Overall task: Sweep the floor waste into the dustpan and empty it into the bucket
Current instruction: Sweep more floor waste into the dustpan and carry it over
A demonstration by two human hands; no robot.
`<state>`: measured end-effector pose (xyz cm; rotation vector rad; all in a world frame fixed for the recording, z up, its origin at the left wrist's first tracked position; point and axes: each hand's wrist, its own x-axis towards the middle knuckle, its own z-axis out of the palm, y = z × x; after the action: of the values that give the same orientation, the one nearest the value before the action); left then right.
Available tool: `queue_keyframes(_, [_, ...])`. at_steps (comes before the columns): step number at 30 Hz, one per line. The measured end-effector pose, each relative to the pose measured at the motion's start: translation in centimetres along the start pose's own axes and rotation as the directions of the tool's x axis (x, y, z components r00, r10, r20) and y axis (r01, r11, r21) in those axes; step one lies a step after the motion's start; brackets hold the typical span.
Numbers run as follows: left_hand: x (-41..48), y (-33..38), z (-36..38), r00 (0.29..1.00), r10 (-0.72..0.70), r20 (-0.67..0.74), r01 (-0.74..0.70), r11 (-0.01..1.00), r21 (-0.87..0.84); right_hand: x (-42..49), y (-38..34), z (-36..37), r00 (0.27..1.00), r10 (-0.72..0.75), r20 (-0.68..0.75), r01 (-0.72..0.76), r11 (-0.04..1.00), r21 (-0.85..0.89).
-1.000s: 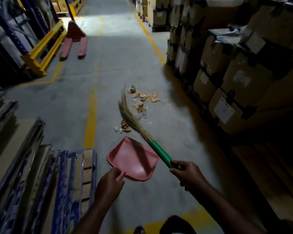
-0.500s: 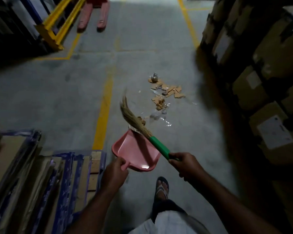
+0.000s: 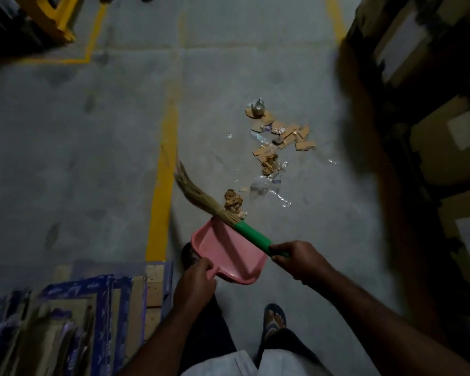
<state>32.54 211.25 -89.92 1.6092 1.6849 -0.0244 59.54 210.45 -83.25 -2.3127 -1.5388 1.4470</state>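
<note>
Left hand gripping dustpan handle; right hand gripping broom across dustpan. Crumpled scrap lying just beyond dustpan lip, other waste farther beyond. Better keeping lip flat on floor, sweeping with short strokes inward.

A yellow floor line runs between blue-edged boards at left and stacked cartons at right.
</note>
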Motion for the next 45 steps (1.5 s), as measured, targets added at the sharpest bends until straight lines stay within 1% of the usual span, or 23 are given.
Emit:
queue_keyframes(2, [4.4, -1.4, 0.5, 0.998, 0.013, 0.054, -0.014, 1.0, 0.006, 4.1, -0.5, 1.1, 1.0, 0.006, 0.013, -0.005, 0.995, -0.097])
queue_keyframes(4, [9.0, -3.4, 2.0, 0.995, -0.004, 0.096, 0.006, 1.0, -0.023, 8.9, -0.4, 2.9, 0.999, 0.033, 0.038, -0.027, 0.989, -0.147])
queue_keyframes(6, [13.3, -5.6, 4.5, 0.994, -0.027, 0.102, 0.031, 0.999, -0.036, 14.3, 0.3, 5.0, 0.997, 0.039, 0.06, -0.027, 0.982, -0.185])
queue_keyframes(9, [18.1, -8.0, 9.4, 0.993, -0.076, 0.092, 0.086, 0.991, -0.104, 22.4, 2.4, 8.6, 0.994, -0.034, 0.1, 0.056, 0.972, -0.229])
queue_keyframes(10, [19.3, -9.0, 11.5, 0.987, -0.125, 0.102, 0.135, 0.986, -0.096, 25.1, 3.4, 10.0, 0.992, -0.058, 0.114, 0.084, 0.967, -0.239])
queue_keyframes(12, [20.8, -11.1, 15.4, 0.985, -0.155, 0.078, 0.163, 0.982, -0.098, 29.8, 5.5, 12.3, 0.986, -0.105, 0.133, 0.135, 0.96, -0.246])
queue_keyframes(13, [21.3, -12.8, 18.0, 0.98, -0.178, 0.085, 0.187, 0.976, -0.116, 31.8, 7.2, 13.8, 0.983, -0.114, 0.144, 0.146, 0.961, -0.237])
queue_keyframes(15, [22.3, -15.4, 21.5, 0.959, -0.268, 0.097, 0.279, 0.952, -0.126, 34.7, 10.5, 16.2, 0.981, -0.117, 0.157, 0.15, 0.963, -0.222])
queue_keyframes(16, [22.9, -16.3, 23.0, 0.949, -0.313, 0.048, 0.316, 0.942, -0.111, 35.7, 12.5, 17.6, 0.982, -0.104, 0.161, 0.138, 0.966, -0.219])
queue_keyframes(17, [23.5, -16.8, 24.2, 0.937, -0.347, -0.028, 0.343, 0.933, -0.106, 36.3, 14.3, 18.7, 0.984, -0.093, 0.151, 0.125, 0.968, -0.219])
queue_keyframes(19, [24.5, -16.8, 25.5, 0.91, -0.401, -0.106, 0.393, 0.915, -0.09, 36.5, 17.9, 20.4, 0.993, -0.063, 0.095, 0.08, 0.979, -0.188])
queue_keyframes(23, [26.1, -16.0, 26.6, 0.856, -0.494, -0.151, 0.471, 0.867, -0.163, 35.7, 23.4, 21.6, 0.998, -0.001, -0.056, -0.005, 0.995, -0.1])
queue_keyframes(26, [27.0, -15.7, 26.5, 0.869, -0.453, -0.198, 0.427, 0.89, -0.16, 34.6, 26.1, 21.3, 0.99, 0.027, -0.14, -0.039, 0.996, -0.085])
queue_keyframes(29, [28.1, -15.1, 26.2, 0.89, -0.403, -0.216, 0.38, 0.914, -0.14, 33.9, 27.8, 20.3, 0.975, 0.022, -0.22, -0.045, 0.994, -0.1])
queue_keyframes(33, [28.9, -13.6, 26.2, 0.911, -0.342, -0.229, 0.323, 0.939, -0.119, 33.6, 29.4, 19.2, 0.953, 0.054, -0.297, -0.085, 0.992, -0.093])
queue_keyframes(35, [29.2, -13.2, 26.5, 0.922, -0.322, -0.215, 0.305, 0.946, -0.109, 33.1, 29.4, 18.5, 0.943, 0.032, -0.331, -0.061, 0.995, -0.078])
queue_keyframes(38, [29.7, -12.7, 26.6, 0.943, -0.263, -0.206, 0.252, 0.965, -0.076, 32.4, 29.3, 17.1, 0.92, -0.051, -0.39, 0.022, 0.997, -0.078])
queue_keyframes(41, [30.4, -13.3, 26.9, 0.958, -0.23, -0.174, 0.219, 0.972, -0.079, 32.1, 29.8, 15.3, 0.871, -0.115, -0.477, 0.064, 0.991, -0.122])
queue_keyframes(43, [30.8, -14.3, 27.1, 0.963, -0.222, -0.151, 0.215, 0.974, -0.065, 32.4, 30.4, 13.5, 0.842, -0.128, -0.524, 0.057, 0.987, -0.15])
queue_keyframes(45, [31.1, -15.1, 27.4, 0.968, -0.215, -0.13, 0.208, 0.976, -0.063, 33.3, 31.5, 11.2, 0.827, -0.113, -0.551, 0.005, 0.981, -0.194])
